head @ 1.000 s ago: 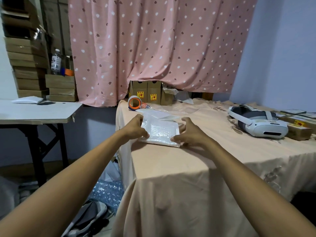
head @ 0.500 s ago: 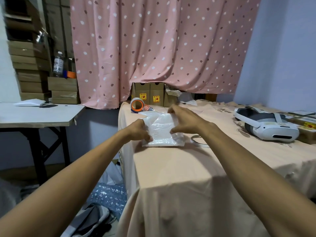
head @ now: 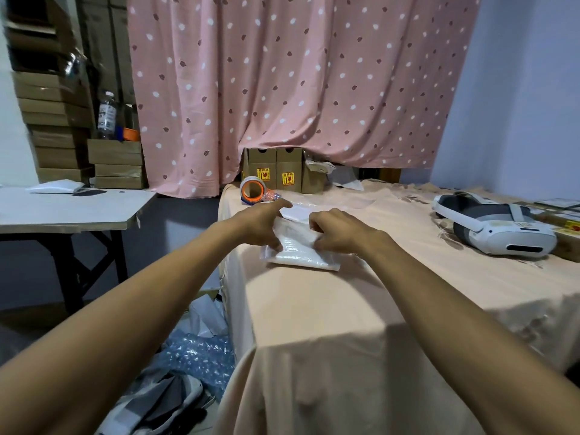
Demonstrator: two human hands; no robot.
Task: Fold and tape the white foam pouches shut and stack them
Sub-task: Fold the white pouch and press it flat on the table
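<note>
While both hands press on the pouch, the scene reads as follows.
Left fingers: the left hand lies across the far left corner of the foam pouch, fingers loosely spread, index stretched toward the far edge, thumb low on the pouch's left side; pressing, not pinching.
Right fingers: the right hand lies on the pouch's right half, fingers curled down and held together over the folded flap; whether the tips pinch the flap I cannot tell.
Step in hand: likely creasing the open end over before taping.
Doing it well: keep one hand flat on the fold so the springy foam does not reopen; free the other for the tape roll.
Pouch position: flat on the bench, near its left edge, directly under both hands, near edge exposed.
Tape: just beyond the left fingertips.
Further out: another white sheet lies behind the pouch; a headset sits well apart to the right.
</note>
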